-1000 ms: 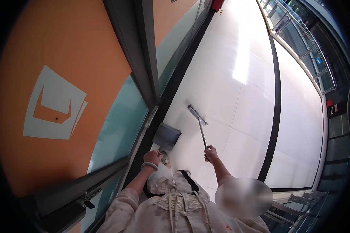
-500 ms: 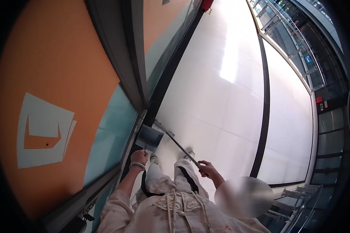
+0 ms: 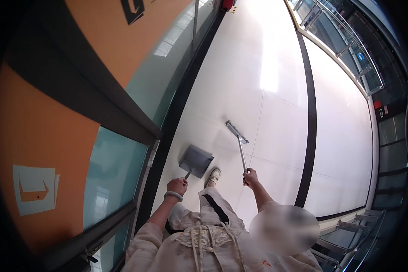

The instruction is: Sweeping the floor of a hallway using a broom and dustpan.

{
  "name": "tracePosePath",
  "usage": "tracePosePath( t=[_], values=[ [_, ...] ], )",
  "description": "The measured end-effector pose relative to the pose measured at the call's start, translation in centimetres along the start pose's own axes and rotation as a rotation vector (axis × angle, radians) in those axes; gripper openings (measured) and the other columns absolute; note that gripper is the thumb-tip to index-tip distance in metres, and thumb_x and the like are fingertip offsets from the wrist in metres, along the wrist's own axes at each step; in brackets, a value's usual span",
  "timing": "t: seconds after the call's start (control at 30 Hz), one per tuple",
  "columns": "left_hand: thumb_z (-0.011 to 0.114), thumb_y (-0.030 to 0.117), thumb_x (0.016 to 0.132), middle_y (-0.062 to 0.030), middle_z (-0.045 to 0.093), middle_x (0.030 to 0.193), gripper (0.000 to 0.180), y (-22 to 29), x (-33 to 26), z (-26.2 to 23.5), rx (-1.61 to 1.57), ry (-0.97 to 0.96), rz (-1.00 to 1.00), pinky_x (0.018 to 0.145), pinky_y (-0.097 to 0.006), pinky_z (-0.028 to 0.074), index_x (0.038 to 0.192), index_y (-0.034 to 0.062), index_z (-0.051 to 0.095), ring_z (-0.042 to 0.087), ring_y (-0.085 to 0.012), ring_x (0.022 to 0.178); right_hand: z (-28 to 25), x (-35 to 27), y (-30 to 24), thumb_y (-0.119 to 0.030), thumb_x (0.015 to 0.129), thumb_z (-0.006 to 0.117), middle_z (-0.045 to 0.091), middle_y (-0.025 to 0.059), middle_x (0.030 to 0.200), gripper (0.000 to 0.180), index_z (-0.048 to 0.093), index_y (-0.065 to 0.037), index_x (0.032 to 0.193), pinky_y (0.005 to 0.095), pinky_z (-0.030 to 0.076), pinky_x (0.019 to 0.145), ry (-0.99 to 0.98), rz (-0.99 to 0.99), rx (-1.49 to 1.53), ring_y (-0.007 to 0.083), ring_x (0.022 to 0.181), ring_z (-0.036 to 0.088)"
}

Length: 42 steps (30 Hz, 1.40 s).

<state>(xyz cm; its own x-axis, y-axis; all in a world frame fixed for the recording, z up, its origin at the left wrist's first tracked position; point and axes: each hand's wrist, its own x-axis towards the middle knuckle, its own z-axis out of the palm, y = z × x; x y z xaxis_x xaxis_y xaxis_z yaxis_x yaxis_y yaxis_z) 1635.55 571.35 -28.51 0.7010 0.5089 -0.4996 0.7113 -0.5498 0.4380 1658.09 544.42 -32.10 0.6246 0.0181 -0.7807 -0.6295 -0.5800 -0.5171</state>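
My left hand (image 3: 177, 185), with a pale band around its wrist, is closed on the handle of a grey dustpan (image 3: 196, 158). The pan is over the floor just ahead of my feet, near the dark border strip; whether it touches the floor I cannot tell. In my right hand (image 3: 249, 177) is the pole of a long-handled broom (image 3: 237, 133). Its narrow head points away from me, ahead and to the right of the dustpan, apart from it. One of my shoes (image 3: 213, 176) shows between the two tools.
Orange and teal glass panels (image 3: 114, 177) with a dark frame run along my left. Pale glossy floor tiles (image 3: 267, 118) stretch ahead, crossed by a black strip (image 3: 311, 118). A metal railing (image 3: 349, 50) stands far right, and metal rails (image 3: 349, 231) sit at the lower right.
The dustpan has moved right, away from the glass wall. The broom head has swung right and forward, away from the pan. I have stepped ahead along the panels.
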Motion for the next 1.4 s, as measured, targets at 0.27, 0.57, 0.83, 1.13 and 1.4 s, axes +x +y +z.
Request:
tracePosePath(
  t=[0.27, 0.57, 0.83, 1.13, 1.4],
  values=[
    [0.059, 0.027, 0.072, -0.0091, 0.063, 0.074, 0.014, 8.7, 4.3, 3.0, 0.109, -0.008, 0.014, 0.067, -0.038, 0.049, 0.076, 0.0149, 0.064, 0.061, -0.0271, 0.072, -6.7, -2.5, -0.5, -0.002, 0.075, 0.053, 0.046, 0.0065, 0.057, 0.041, 0.044, -0.004, 0.116, 0.0255, 0.032, 0.033, -0.48, 0.227, -0.09, 0.0125, 0.04, 0.041],
    [0.06, 0.029, 0.071, -0.0068, 0.063, 0.074, 0.014, 11.2, 6.7, 3.2, 0.045, -0.009, -0.007, 0.067, -0.036, 0.049, 0.073, 0.0154, 0.065, 0.061, -0.0253, 0.073, -13.8, 4.0, -4.4, -0.001, 0.076, 0.048, 0.044, 0.007, 0.058, 0.043, 0.038, -0.003, 0.119, 0.0271, 0.033, 0.033, -0.213, 0.118, 0.039, 0.0122, 0.039, 0.04],
    [0.06, 0.027, 0.071, -0.0083, 0.063, 0.075, 0.013, 14.6, 10.0, 4.5, 0.057, -0.018, 0.018, 0.066, -0.037, 0.049, 0.076, 0.0163, 0.065, 0.061, -0.026, 0.071, -7.6, 5.2, -5.4, -0.001, 0.069, 0.056, 0.051, 0.0097, 0.056, 0.028, 0.045, 0.001, 0.095, 0.0305, 0.038, 0.028, -0.109, 0.033, -0.344, 0.0178, 0.036, 0.05],
    [0.059, 0.026, 0.072, -0.008, 0.063, 0.076, 0.013, 12.3, 14.0, -0.8, 0.043, -0.005, 0.024, 0.066, -0.037, 0.05, 0.079, 0.0159, 0.065, 0.061, -0.0255, 0.073, -11.2, 1.8, -8.6, 0.005, 0.072, 0.054, 0.046, 0.0083, 0.059, 0.052, 0.039, -0.005, 0.121, 0.0265, 0.029, 0.033, -0.366, 0.214, -0.007, 0.0124, 0.04, 0.039],
    [0.06, 0.025, 0.072, -0.0076, 0.064, 0.076, 0.013, 7.8, 18.2, -8.0, -0.013, 0.062, 0.018, 0.065, -0.037, 0.05, 0.08, 0.0153, 0.064, 0.062, -0.026, 0.073, -0.8, 8.5, -17.9, 0.004, 0.071, 0.051, 0.047, 0.008, 0.059, 0.051, 0.039, -0.006, 0.119, 0.0281, 0.036, 0.032, -0.137, 0.079, -0.026, 0.0144, 0.041, 0.045]
  ],
)
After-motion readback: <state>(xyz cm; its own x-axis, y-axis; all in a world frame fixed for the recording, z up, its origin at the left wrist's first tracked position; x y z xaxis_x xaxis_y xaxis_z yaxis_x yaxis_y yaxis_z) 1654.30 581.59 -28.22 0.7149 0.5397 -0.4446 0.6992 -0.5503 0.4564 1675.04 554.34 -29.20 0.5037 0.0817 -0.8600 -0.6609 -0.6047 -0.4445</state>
